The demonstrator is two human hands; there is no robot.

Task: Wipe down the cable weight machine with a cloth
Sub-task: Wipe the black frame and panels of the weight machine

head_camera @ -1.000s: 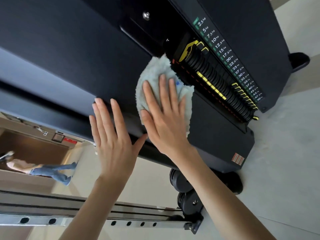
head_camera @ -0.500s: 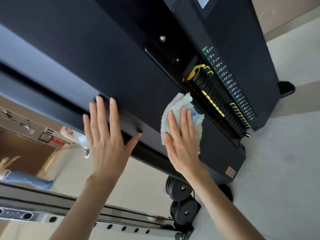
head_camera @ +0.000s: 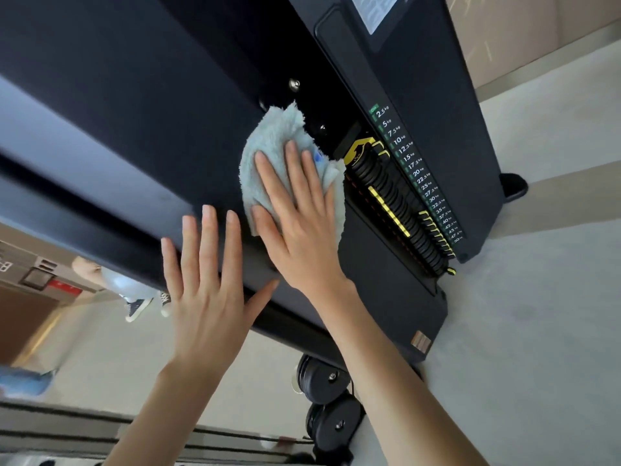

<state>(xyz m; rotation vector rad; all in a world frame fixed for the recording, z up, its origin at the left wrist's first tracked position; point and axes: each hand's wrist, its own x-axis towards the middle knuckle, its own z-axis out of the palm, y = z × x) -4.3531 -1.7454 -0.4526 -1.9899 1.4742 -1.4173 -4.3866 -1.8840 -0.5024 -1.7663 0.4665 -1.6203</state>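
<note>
The right hand (head_camera: 295, 227), fingers straight, pressed the cloth (head_camera: 268, 146) on the machine panel (head_camera: 134, 95); the left hand (head_camera: 208, 284) lay open and empty beside it. Steady pressure and overlapping strokes would serve best

Single head view, tilted, looking down close along machine panel (head_camera: 141, 105) toward floor (head_camera: 537, 331).

Scale strip (head_camera: 418, 173) on cable weight machine (head_camera: 168, 95), right of right grip (head_camera: 295, 213): 2.5 kg up to 50 kg. White label (head_camera: 373, 11) above: illegible.
</note>
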